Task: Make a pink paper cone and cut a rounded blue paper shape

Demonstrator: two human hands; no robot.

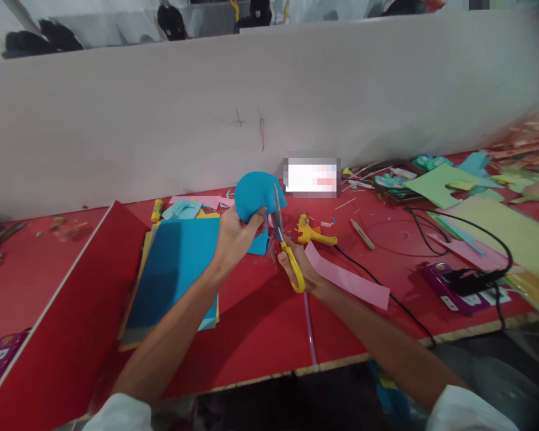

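My left hand (245, 230) pinches a rounded piece of blue paper (254, 194) between thumb and fingers, held up above the table. Yellow-handled scissors (291, 263) are in my right hand (299, 260), blades pointing up and lying against the right edge of that paper. Whether the blades are parted is hard to make out. Below the paper, another blue scrap (258, 244) lies on the table. Just right of the scissors rests a yellow glue gun (317, 231), and a pink paper strip (348, 278) lies beyond my right wrist.
Stacked blue sheets (175, 263) lie at left beside a red upright divider (67, 317). A glue stick (157, 209) stands behind them. At right are a cutter (362, 233), a power strip with black cables (471, 278) and green paper (440, 188). A white partition (161, 120) borders the back.
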